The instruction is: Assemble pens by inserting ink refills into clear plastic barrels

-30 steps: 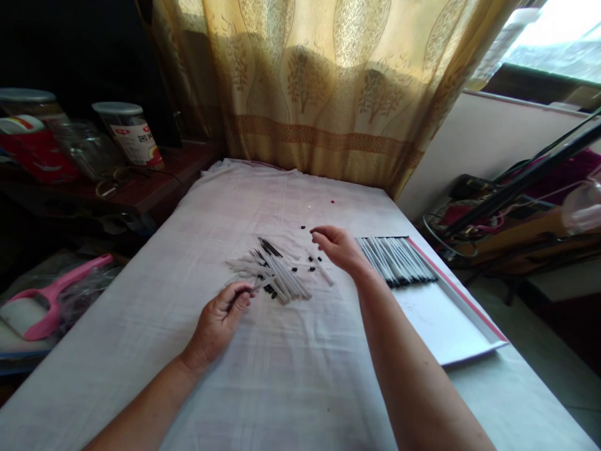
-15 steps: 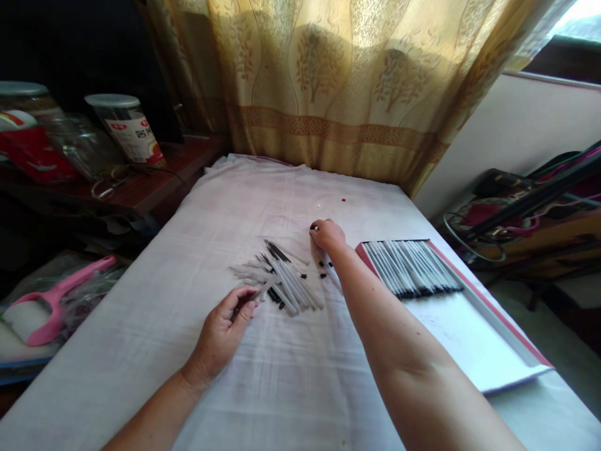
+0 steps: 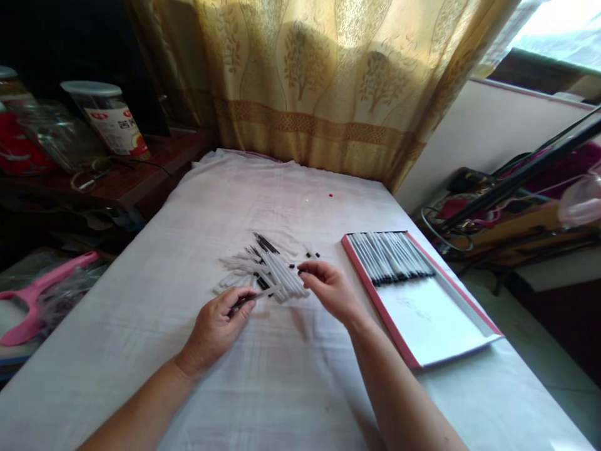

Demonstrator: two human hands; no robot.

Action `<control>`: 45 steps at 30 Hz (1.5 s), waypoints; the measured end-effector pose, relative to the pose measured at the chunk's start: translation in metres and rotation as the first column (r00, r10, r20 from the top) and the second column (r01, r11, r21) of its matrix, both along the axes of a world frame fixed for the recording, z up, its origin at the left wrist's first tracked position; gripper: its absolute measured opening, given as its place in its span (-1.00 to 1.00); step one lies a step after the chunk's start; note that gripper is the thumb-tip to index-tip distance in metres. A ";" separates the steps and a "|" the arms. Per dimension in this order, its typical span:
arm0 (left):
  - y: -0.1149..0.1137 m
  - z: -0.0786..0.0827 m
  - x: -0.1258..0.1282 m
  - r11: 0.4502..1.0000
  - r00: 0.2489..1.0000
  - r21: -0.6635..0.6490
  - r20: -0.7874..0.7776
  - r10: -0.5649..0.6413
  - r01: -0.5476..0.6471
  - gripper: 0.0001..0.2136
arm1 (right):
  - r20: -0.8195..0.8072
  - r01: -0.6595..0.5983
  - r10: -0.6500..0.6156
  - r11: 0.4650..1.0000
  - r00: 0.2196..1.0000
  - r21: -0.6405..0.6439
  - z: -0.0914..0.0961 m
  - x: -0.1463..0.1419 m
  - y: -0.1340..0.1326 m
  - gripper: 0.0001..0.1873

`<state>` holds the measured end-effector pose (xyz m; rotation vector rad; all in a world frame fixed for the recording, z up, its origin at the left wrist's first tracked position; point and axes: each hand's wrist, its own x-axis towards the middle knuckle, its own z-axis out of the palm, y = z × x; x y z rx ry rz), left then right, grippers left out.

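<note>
My left hand (image 3: 213, 329) rests on the white cloth and pinches one thin clear pen (image 3: 256, 295) with a dark tip, pointing right. My right hand (image 3: 326, 288) hovers close to that pen's end, thumb and forefinger pinched on a small black piece I can barely make out. Just beyond both hands lies a loose pile of clear pens (image 3: 263, 269) with a few small black caps (image 3: 313, 255) scattered beside it. To the right, a flat white tray with a red rim (image 3: 380, 310) holds a neat row of finished pens (image 3: 389, 255).
The white cloth covers a table (image 3: 291, 388) that runs back to a yellow patterned curtain (image 3: 328, 88). Jars (image 3: 110, 119) stand on a dark shelf at left, a pink handled tool (image 3: 37, 294) lies lower left. Cables and a dark rod (image 3: 526, 175) clutter the right side.
My right hand reached out to the scattered black caps beyond the pile, then came back toward my left hand with its fingers pinched. My left hand kept hold of its pen.
</note>
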<state>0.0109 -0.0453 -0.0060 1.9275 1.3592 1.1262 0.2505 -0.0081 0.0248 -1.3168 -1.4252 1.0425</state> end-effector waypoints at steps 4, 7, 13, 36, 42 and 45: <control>-0.004 0.003 0.002 0.995 0.991 0.039 -0.095 -0.092 0.096 -0.78 | -0.158 0.087 -0.101 0.992 0.982 -0.089 -0.009 -0.005 -0.046 -0.77; -0.006 0.003 0.003 0.987 0.981 0.063 -0.136 -0.138 0.148 -0.78 | -0.195 0.116 -0.134 0.988 0.972 -0.102 -0.014 -0.009 -0.059 -0.79; -0.007 0.006 0.004 0.974 0.964 0.099 -0.198 -0.180 0.202 -0.79 | -0.196 0.050 -0.071 0.993 0.978 -0.108 -0.019 -0.014 -0.063 -0.80; -0.009 0.006 0.003 0.956 0.944 0.110 -0.223 -0.242 0.272 -0.80 | 0.403 -0.069 0.000 0.985 0.915 0.157 -0.022 -0.006 -0.068 -0.70; -0.009 0.005 0.004 0.961 0.950 0.098 -0.208 -0.234 0.258 -0.80 | 0.246 -0.069 0.034 0.989 0.969 0.133 -0.020 -0.006 -0.070 -0.84; -0.010 0.004 0.004 0.966 0.951 0.077 -0.211 -0.227 0.248 -0.79 | 0.250 -0.066 0.025 0.986 0.968 0.156 -0.022 -0.006 -0.070 -0.88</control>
